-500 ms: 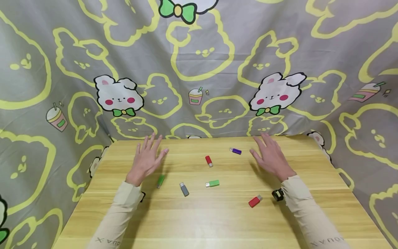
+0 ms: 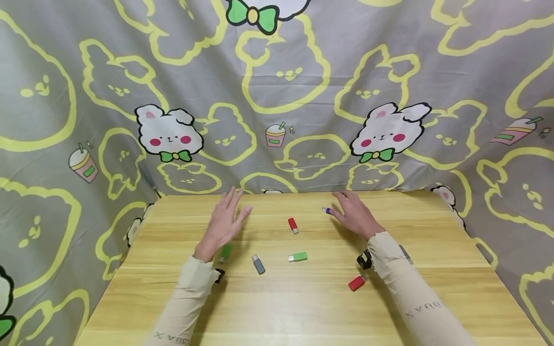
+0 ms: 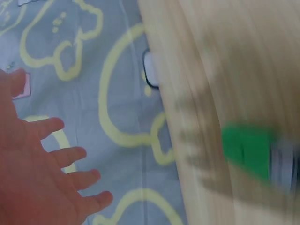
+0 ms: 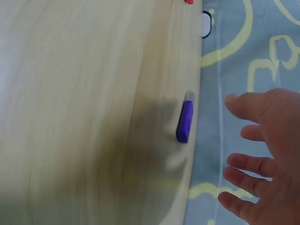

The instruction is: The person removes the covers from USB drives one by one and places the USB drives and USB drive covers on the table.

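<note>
My left hand (image 2: 222, 223) is held above the left part of the table, fingers spread, holding nothing. A green USB flash drive (image 2: 225, 252) lies beside that wrist and shows blurred in the left wrist view, green body (image 3: 248, 147) and metal plug. Toward the back right, my right hand (image 2: 356, 215) hovers with fingers extended and nothing in them. Its thumb overlaps a purple USB flash drive (image 2: 326, 210) in the head view; the right wrist view shows the purple drive (image 4: 185, 119) whole on the wood, apart from the fingers.
Between the hands lie a red flash drive (image 2: 293, 225), a second green one (image 2: 298, 257) and a grey one (image 2: 258, 264). Another red drive (image 2: 357, 283) is near the right forearm, whose sleeve partly hides a grey object (image 2: 406, 254). A patterned curtain (image 2: 242, 158) borders the table (image 2: 277, 307).
Both hands have moved inward, the left one to the right and the right one to the left, over part of the purple drive. A grey object now shows beyond the right sleeve.
</note>
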`<state>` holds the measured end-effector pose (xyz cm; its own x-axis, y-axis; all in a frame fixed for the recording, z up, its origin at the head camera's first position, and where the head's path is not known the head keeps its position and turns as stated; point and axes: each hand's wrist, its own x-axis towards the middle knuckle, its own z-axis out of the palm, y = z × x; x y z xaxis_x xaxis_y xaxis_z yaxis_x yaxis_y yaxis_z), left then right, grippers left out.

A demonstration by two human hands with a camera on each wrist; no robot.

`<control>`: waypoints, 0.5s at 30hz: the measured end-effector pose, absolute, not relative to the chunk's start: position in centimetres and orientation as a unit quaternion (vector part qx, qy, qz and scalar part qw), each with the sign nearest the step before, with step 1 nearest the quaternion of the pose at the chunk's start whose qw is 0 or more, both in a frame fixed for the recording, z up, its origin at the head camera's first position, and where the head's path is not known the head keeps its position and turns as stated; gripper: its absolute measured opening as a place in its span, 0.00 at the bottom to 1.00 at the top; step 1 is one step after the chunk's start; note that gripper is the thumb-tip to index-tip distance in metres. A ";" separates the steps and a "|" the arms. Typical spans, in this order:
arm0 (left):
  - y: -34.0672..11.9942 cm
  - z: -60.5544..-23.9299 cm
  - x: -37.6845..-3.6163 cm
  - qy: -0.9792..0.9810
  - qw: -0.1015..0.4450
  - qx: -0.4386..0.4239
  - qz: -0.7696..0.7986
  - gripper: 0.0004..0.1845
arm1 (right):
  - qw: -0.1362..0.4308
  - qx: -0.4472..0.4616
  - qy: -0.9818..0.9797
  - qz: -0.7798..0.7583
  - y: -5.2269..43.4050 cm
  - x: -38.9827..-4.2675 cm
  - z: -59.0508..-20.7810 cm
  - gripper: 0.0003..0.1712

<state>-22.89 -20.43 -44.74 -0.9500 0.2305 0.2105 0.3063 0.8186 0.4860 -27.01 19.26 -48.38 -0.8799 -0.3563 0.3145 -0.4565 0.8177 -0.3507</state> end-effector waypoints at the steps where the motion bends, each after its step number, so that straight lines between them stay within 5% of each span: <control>1: -20.0 -44.8 -23.0 -0.948 0.076 -0.145 -0.272 0.38 | 0.109 0.213 -0.947 0.213 19.1 -27.2 -48.4 0.30; 15: -13.8 -45.4 -22.3 -0.877 0.070 -0.183 -0.438 0.33 | 0.025 0.193 -0.953 0.233 17.2 -28.8 -49.5 0.17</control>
<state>-22.31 -13.75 -45.42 -0.9232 0.2596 0.2835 0.3826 0.5493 0.7429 -28.77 17.22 -49.48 -0.9246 -0.3556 0.1369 -0.3786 0.8172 -0.4345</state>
